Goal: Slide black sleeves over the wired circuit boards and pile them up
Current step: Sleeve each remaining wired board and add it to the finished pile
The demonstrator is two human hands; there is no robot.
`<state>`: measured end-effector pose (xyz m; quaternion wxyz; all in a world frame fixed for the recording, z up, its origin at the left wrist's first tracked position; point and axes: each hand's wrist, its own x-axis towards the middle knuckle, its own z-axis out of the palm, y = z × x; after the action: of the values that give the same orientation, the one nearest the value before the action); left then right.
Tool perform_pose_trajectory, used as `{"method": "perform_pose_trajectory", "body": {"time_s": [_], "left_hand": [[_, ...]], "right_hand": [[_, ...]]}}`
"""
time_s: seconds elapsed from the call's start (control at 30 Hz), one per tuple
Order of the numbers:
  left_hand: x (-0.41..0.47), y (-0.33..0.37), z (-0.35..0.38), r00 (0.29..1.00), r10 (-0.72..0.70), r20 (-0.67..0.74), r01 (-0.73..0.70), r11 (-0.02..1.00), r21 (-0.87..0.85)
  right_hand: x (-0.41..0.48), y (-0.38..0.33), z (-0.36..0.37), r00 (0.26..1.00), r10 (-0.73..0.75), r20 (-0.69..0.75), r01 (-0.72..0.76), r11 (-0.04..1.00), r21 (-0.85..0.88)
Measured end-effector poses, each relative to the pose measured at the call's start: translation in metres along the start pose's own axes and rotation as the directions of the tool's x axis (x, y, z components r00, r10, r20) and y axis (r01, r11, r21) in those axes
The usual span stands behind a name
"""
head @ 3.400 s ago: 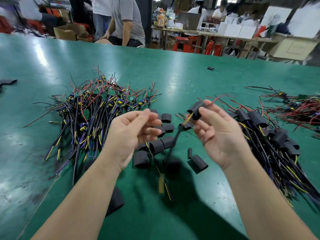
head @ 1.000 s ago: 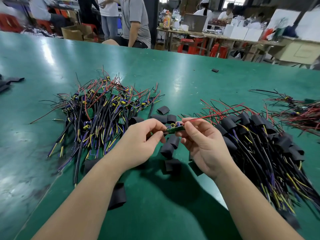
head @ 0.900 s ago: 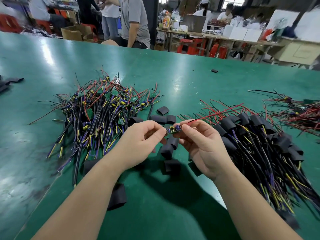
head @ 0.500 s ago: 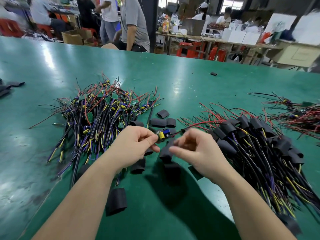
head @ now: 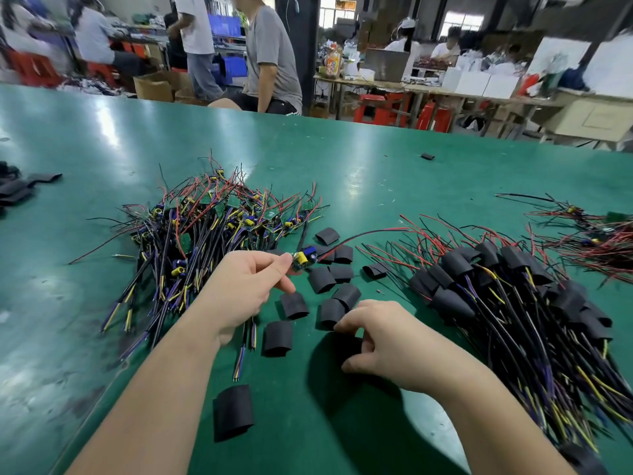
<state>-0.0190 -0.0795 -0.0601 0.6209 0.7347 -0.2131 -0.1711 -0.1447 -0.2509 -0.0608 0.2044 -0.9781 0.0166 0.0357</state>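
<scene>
Left hand [head: 246, 289] holds up a board [head: 303, 260]; right hand [head: 390, 344] is down among loose sleeves [head: 323, 279].
On the green table [head: 342, 166], a bare pile [head: 212, 228] of wired boards lies at left. Just right of it, the left hand pinches the board by its near end, clear of the table, its red and black leads trailing right. Black sleeves lie scattered between the hands, which are apart. The right hand is low, fingers curled, fingertips [head: 339, 326] touching one sleeve; whether it grips it, I cannot tell. Right of it lies the sleeved pile [head: 513, 293], and at far right a tangle [head: 596, 234] of red wires.
</scene>
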Motion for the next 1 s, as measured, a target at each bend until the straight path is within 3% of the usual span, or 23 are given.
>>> {"method": "perform_pose_trajectory", "body": {"time_s": [0.13,0.2,0.27,0.3,0.33,0.4,0.47,0.53,0.7,1.0], "left_hand": [[-0.003,0.003,-0.003,1.000,0.010,0.027,-0.008,0.998,-0.062],[-0.004,0.005,-0.004,0.998,0.021,0.051,-0.015,0.994,-0.112],[-0.006,0.008,-0.005,0.997,0.036,0.072,-0.024,0.987,-0.156],[-0.006,0.009,-0.006,0.996,0.043,0.081,-0.029,0.984,-0.174],[-0.007,0.010,-0.007,0.995,0.050,0.088,-0.033,0.982,-0.186],[-0.008,0.012,-0.008,0.993,0.059,0.107,-0.037,0.980,-0.193],[-0.009,0.014,-0.008,0.989,0.065,0.130,-0.040,0.981,-0.191],[-0.010,0.015,-0.008,0.986,0.070,0.152,-0.042,0.983,-0.180],[-0.011,0.015,-0.008,0.979,0.085,0.183,-0.056,0.986,-0.158],[-0.012,0.016,-0.004,0.979,0.083,0.186,-0.056,0.988,-0.142]], "right_hand": [[-0.002,0.003,-0.001,0.991,-0.053,-0.119,0.057,0.998,0.029],[-0.005,0.010,-0.009,0.966,-0.036,-0.257,0.078,0.985,0.155],[-0.008,0.019,-0.019,0.901,0.076,-0.427,0.104,0.918,0.382],[-0.010,0.022,-0.025,0.855,0.180,-0.486,0.138,0.825,0.548],[-0.011,0.025,-0.030,0.807,0.303,-0.507,0.202,0.665,0.719],[-0.011,0.029,-0.037,0.744,0.526,-0.412,0.367,0.195,0.910],[-0.011,0.032,-0.042,0.709,0.651,-0.271,0.478,-0.162,0.863],[-0.013,0.033,-0.045,0.702,0.684,-0.201,0.524,-0.304,0.795],[-0.013,0.027,-0.046,0.758,0.605,-0.243,0.537,-0.368,0.759],[-0.012,0.020,-0.044,0.784,0.535,-0.315,0.530,-0.312,0.789]]}}
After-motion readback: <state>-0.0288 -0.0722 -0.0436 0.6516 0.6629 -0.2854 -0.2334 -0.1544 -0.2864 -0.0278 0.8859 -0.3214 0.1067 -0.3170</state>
